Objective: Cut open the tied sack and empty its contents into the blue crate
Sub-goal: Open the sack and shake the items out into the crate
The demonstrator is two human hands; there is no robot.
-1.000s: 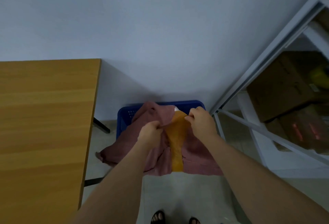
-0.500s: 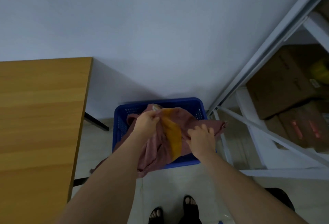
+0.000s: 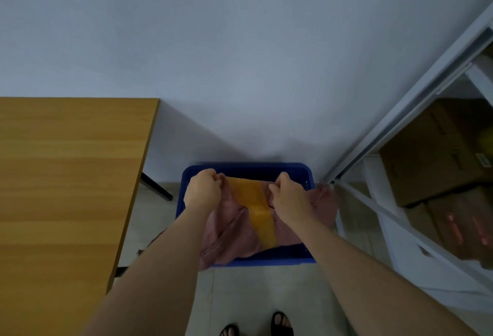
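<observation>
The blue crate (image 3: 266, 169) stands on the floor against the wall. Over it hangs a dusty-pink cloth (image 3: 229, 231) with a yellow-orange strip (image 3: 256, 205) running down its middle. My left hand (image 3: 201, 189) is shut on the cloth's upper left edge, and my right hand (image 3: 289, 194) is shut on its upper right edge, so the top is stretched flat between them. The cloth drapes into the crate and over its right rim. I cannot tell whether this cloth is the sack or its contents. The crate's inside is mostly hidden.
A wooden table (image 3: 66, 189) fills the left, its black leg (image 3: 156, 185) near the crate. A white metal shelf frame (image 3: 400, 122) with cardboard boxes (image 3: 437, 148) stands on the right. My sandalled feet (image 3: 256, 327) stand on the tiled floor below the crate.
Both hands moved apart and up to the cloth's top corners, spreading it flat over the crate; a moment ago it was bunched between them.
</observation>
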